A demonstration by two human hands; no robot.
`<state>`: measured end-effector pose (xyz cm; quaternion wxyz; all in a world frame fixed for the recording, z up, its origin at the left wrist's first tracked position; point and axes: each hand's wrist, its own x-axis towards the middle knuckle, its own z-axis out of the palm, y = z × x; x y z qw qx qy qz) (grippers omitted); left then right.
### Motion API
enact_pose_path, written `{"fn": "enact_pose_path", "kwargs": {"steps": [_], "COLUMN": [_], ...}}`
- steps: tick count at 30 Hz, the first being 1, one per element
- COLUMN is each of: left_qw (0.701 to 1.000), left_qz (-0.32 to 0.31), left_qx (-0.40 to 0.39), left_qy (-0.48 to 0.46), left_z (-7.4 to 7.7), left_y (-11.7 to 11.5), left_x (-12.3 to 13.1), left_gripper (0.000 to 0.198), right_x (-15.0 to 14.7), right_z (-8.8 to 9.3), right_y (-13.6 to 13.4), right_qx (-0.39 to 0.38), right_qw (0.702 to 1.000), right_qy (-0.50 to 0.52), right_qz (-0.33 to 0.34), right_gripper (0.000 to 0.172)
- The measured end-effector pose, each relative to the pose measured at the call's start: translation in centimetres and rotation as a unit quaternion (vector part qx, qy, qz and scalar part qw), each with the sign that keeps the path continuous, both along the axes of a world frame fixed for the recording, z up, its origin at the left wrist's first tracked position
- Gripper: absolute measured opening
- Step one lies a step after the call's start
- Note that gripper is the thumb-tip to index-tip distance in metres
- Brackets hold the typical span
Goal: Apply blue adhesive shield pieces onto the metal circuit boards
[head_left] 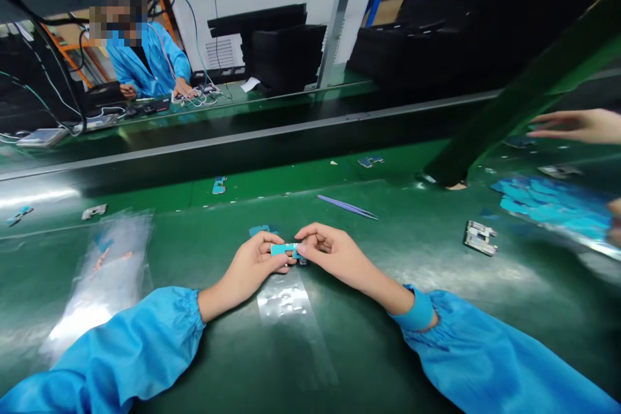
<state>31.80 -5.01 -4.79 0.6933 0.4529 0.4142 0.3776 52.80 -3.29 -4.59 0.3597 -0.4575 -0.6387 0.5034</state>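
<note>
Between my two hands is a small circuit board (280, 250) with a light-blue face, held just above the green bench. My left hand (250, 265) pinches its left end between thumb and fingers. At the other end, the thumb and forefinger of my right hand (334, 251) close on the board's right part. Behind my fingers a blue piece (262, 230) lies on the bench, partly hidden. Below the hands lies a clear plastic strip (286, 297) with shiny spots. Purple tweezers (347, 207) rest beyond my right hand.
Plastic sheets (114, 272) lie left, with small orange pieces. A metal-framed board (480, 237) and a pile of blue pieces (548, 204) lie right, near another person's hand (577, 126). A slanted green post (514, 97) rises there. Across the bench sits a co-worker (148, 61).
</note>
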Motion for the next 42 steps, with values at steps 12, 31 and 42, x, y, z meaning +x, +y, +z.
{"fn": "enact_pose_path", "kwargs": {"steps": [12,31,42], "left_qw": [1.0,0.819,0.821], "left_qz": [0.019,0.312,-0.078], "left_qx": [0.012,0.192,0.431], "left_qy": [-0.012,0.443,0.368], "left_z": [0.0,2.9,0.5], "left_y": [-0.2,12.3,4.3], "left_x": [0.1,-15.6,-3.5], "left_gripper": [0.044,0.031,0.059], "right_x": [-0.4,-3.9,-3.1], "right_z": [-0.3,-2.4,-3.3], "right_y": [-0.1,2.5,2.4], "right_qx": [0.045,0.289,0.29], "right_qw": [0.998,0.919,0.921], "right_qy": [-0.04,-0.269,-0.259], "right_qz": [0.0,0.014,-0.012], "right_gripper": [0.033,0.063,0.061]}}
